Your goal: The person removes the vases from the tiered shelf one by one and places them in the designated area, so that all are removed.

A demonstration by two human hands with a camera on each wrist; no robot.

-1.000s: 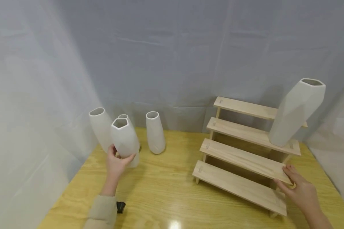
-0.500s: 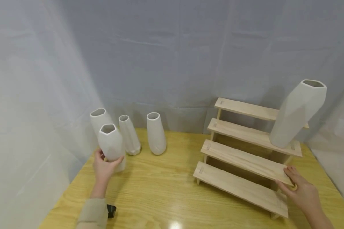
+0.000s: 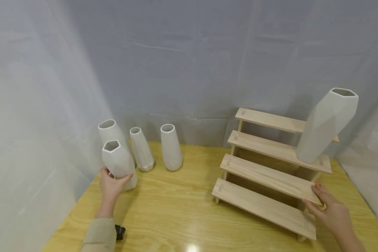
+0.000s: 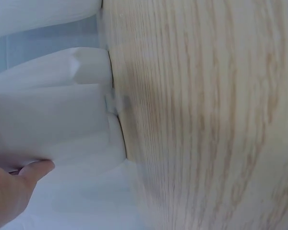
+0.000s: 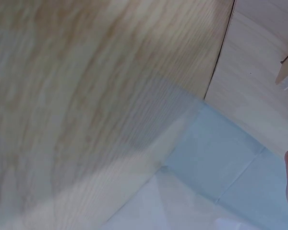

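My left hand (image 3: 111, 185) grips a white faceted vase (image 3: 119, 162) around its lower half, thumb on the near side. The vase has an angular mouth, and its base is close over the tabletop in the left wrist view, where its wall (image 4: 48, 124) overlaps other white vases behind. A taller white vase (image 3: 108, 131) stands just behind it, partly hidden. At the right, my right hand (image 3: 334, 213) holds the right end of a step of the wooden tiered stand (image 3: 267, 175), thumb at the front edge and fingers on top. Only a fingertip edge shows in the right wrist view.
A fluted white vase (image 3: 142, 150) and a smooth white vase (image 3: 171, 148) stand toward the back of the wooden table (image 3: 176, 210). A large faceted vase (image 3: 327, 122) stands on the stand's upper right. Pale sheeting (image 3: 189, 70) hangs behind.
My left hand has carried the faceted vase leftward and slightly toward me, in front of the tall vase, uncovering the fluted one. The right hand keeps its hold on the stand.
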